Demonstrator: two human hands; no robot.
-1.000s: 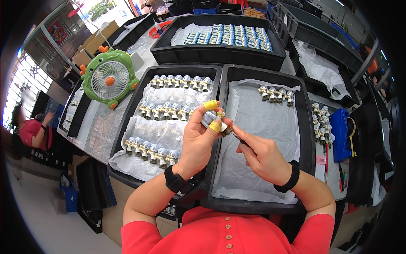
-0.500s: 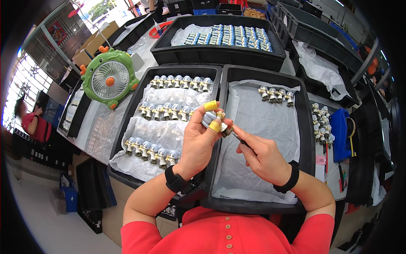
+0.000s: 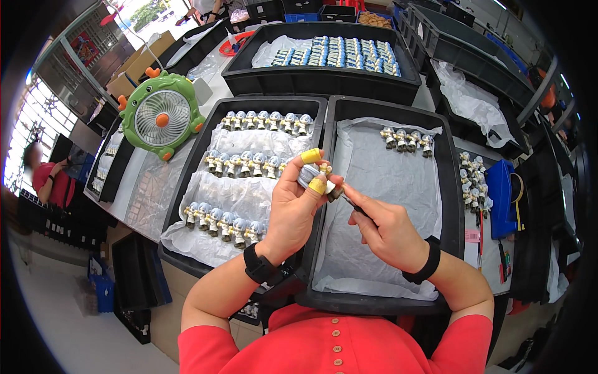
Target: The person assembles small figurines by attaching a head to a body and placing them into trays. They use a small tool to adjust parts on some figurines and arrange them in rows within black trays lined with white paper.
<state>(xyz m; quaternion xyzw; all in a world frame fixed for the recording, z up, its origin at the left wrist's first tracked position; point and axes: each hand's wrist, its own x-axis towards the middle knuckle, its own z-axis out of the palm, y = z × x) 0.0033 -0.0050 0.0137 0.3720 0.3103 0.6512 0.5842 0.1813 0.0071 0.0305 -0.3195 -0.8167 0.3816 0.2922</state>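
My left hand [image 3: 298,202], with yellow tape wrapped on two fingertips, pinches a small figurine [image 3: 306,175] with grey-blue hair. The figurine lies tilted, its dark feet turned toward my right hand [image 3: 393,234]. Between the thumb and fingers of that hand is a slim dark tool [image 3: 353,204], its tip at the figurine's feet; what kind of tip it has is too small to tell. Below my left hand, a black tray [image 3: 189,181] holds rows of similar figurines [image 3: 225,224] on white paper. Several more figurines [image 3: 407,141] stand at the far end of the right black tray [image 3: 453,206].
A green fan [image 3: 161,115] stands left of the trays. Behind them, a large black crate [image 3: 317,83] holds rows of blue-and-white pieces. At the right lie a pile of figurines [image 3: 473,184], a blue bin [image 3: 502,199] and a red stick [image 3: 480,243]. Another person [image 3: 53,181] is at far left.
My hands, the figurine and the tool look almost unmoved. A person's arm and body have come into view at the top, and the person at far left has shifted slightly.
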